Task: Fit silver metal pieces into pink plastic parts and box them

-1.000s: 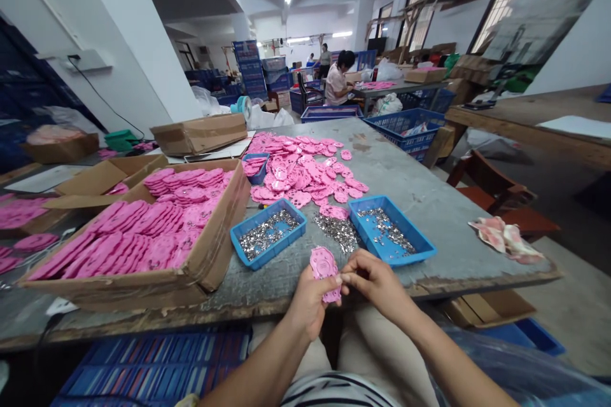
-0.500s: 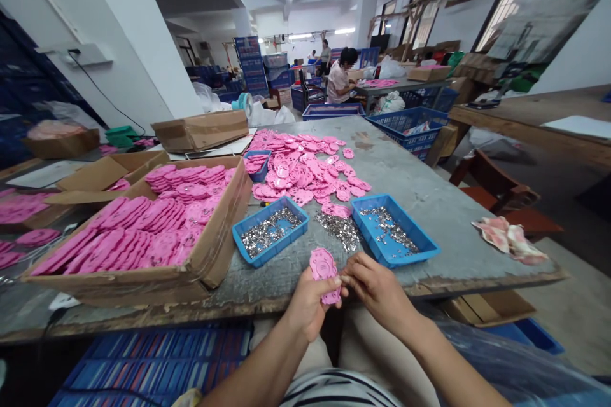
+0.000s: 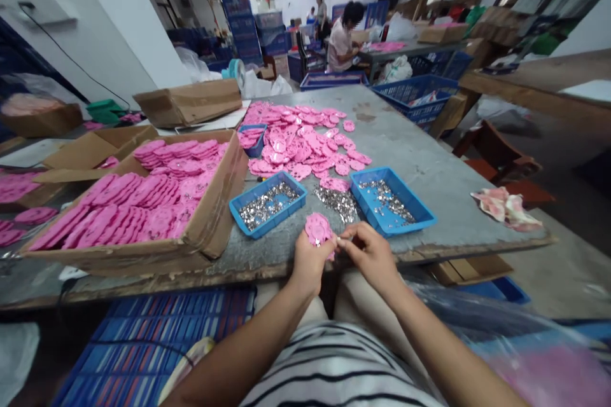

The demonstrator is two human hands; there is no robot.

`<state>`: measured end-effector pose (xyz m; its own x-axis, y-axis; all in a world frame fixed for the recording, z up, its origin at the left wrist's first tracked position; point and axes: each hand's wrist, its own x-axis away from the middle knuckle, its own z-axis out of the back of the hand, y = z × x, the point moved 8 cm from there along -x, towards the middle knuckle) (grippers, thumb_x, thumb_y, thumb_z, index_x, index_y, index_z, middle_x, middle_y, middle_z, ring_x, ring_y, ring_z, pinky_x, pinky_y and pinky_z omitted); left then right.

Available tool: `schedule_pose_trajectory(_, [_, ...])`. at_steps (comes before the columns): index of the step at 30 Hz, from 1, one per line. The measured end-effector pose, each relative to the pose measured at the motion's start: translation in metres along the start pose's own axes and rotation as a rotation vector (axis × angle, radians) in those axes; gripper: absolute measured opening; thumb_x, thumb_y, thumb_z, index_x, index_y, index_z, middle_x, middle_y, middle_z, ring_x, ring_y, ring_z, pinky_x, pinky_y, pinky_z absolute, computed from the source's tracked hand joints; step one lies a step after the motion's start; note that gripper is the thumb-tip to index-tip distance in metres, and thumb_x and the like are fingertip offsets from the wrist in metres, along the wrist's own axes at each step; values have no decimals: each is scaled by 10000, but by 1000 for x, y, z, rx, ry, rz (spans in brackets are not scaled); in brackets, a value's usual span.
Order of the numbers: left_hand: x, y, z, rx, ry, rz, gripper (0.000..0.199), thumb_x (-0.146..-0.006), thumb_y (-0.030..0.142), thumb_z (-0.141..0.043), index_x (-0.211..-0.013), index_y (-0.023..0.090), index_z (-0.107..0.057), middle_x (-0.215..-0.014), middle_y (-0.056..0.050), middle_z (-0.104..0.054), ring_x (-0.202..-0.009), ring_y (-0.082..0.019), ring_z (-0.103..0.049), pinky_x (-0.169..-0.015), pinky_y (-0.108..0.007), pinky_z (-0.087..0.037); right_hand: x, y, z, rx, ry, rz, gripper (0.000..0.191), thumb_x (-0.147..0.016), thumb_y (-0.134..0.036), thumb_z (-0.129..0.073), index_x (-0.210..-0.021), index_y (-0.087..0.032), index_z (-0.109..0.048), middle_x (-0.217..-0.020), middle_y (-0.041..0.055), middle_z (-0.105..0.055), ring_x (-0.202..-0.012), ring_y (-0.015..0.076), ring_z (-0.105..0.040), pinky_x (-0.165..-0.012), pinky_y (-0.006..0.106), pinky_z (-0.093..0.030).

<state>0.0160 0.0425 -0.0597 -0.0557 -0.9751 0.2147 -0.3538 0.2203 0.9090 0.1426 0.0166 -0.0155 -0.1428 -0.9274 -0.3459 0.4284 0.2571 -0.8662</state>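
While the left hand (image 3: 308,265) keeps its fingers closed around one pink moulded plastic piece (image 3: 317,226), the angle has changed — less of the oval face shows than a second ago, and the thumb now lies across its lower part. The right hand (image 3: 371,252) still has thumb and fingertips drawn together at the piece's right edge; whether they pinch anything is too small to tell. The piece is held up near the front of the worktop (image 3: 396,140), short of the loose metal parts (image 3: 340,203). The left blue tray (image 3: 281,213), the right blue tray (image 3: 413,226) and the spread pile of pink pieces (image 3: 300,146) look unchanged — so, as I judge it, only this piece is being turned, with handwork on it unfinished.
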Motion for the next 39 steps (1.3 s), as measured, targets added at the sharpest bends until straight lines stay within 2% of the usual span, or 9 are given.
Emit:
schedule_pose_trajectory(5, [-3,10,5,-153,87,-120,232,-548,172,-706,-737,172,-572,-643,38,-578,-588,-92,-498,-586,-210,-409,-4,16,-5,-213,-32,-234,209,-729,-393,-665,-674,-198,-610,-655,-1,-594,-554,120,-459,-536,259,-380])
schedule_pose_trajectory(9, [-5,6,7,-230,80,-169,232,-572,180,-710,-764,175,-580,-687,26,-591,-638,-105,-506,-634,-218,-422,-5,13,-3,-194,-10,-198,203,-711,-381,-674,-644,-203,-603,-690,11,-595,-620,135,-496,-584,270,-397])
schedule_pose_trajectory(13, [-6,5,5,-235,61,-188,235,-588,182,-702,-777,179,-563,-686,29,-590,-631,-103,-512,-621,-217,-421,-3,16,-7,-202,-45,-196,193,-743,-363,-644,-650,-202,-593,-690,11,-587,-662,146,-523,-628,283,-426])
schedule_pose_trajectory(16, [-5,6,-2,-146,-7,-118,281,-584,199,-693,-813,183,-531,-683,27,-586,-580,-100,-520,-550,-215,-411,-5,16,-8,-229,-64,-188,203,-762,-357,-628,-644,-198,-582,-800,35,-589,-766,165,-564,-701,310,-471])
schedule_pose_trajectory(19, [-1,6,-14,23,-172,46,355,-603,237,-628,-924,199,-481,-687,29,-575,-510,-115,-550,-445,-209,-371,-9,9,-2,-188,-75,-141,200,-791,-338,-602,-647,-202,-571,-989,75,-562,-951,205,-579,-813,360,-488])
schedule_pose_trajectory(23, [9,13,-25,142,-344,203,395,-604,270,-562,-977,199,-456,-757,0,-597,-539,-154,-627,-391,-191,-341,-17,-10,2,-7,-196,10,182,-846,-309,-547,-697,-211,-585,-1163,86,-542,-1179,247,-493,-997,448,-398])
schedule_pose_trajectory(26, [13,18,-26,166,-377,248,449,-591,240,-566,-1028,196,-471,-760,-3,-594,-542,-153,-634,-379,-175,-328,-20,-20,2,115,-286,107,176,-868,-294,-522,-733,-203,-589,-1272,76,-523,-1223,253,-458,-1054,489,-333])
schedule_pose_trajectory(30, [14,18,-28,153,-405,268,493,-591,233,-569,-1072,197,-467,-757,-2,-593,-547,-149,-635,-371,-164,-322,-19,-25,-2,166,-362,166,152,-878,-284,-512,-772,-202,-583,-1349,75,-497,-1267,261,-427,-1068,498,-317])
schedule_pose_trajectory(39, [15,17,-30,115,-469,260,529,-594,245,-555,-1113,188,-473,-852,-45,-629,-610,-188,-667,-376,-169,-317,-19,-28,-6,220,-472,201,179,-892,-295,-503,-787,-199,-611,-1346,81,-504,-1273,278,-416,-1074,517,-316])
